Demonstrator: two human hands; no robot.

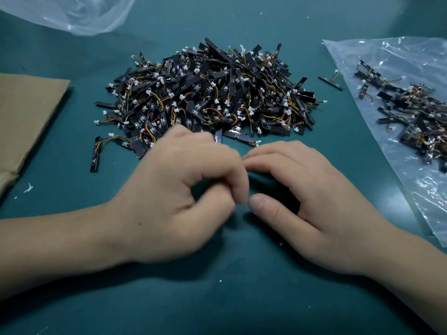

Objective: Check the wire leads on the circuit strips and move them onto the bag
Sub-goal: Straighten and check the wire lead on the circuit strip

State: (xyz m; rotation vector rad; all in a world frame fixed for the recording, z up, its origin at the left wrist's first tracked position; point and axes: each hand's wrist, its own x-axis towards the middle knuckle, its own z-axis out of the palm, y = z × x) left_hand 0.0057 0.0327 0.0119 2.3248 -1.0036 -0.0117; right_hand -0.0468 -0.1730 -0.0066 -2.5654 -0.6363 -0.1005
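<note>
**Inspection step: hands at the near edge of the pile**

My left hand (183, 189) and right hand (302, 189) meet on the tabletop (217, 298), just in front of the pile of circuit strips (205, 93). The fingers of both hands are curled together, tips nearly touching. The left hand is blurred, and I cannot tell whether a strip is pinched between them; none shows.

I judge the step in hand to be the lead check, or the pick of the next strip. The next move calls for isolating one strip, looking over its coloured wires and white plug, then carrying it right to the bag (399, 68).

Count:
- One main pile, far too many strips to count.
- One smaller heap of strips (416, 112) lying on the bag.
- One loose strip (330, 82) between pile and bag.
- One loose strip (94, 154) left of the pile.
- One cardboard sheet (26, 112) at left.
- One second clear bag (72, 13) at top left.
</note>
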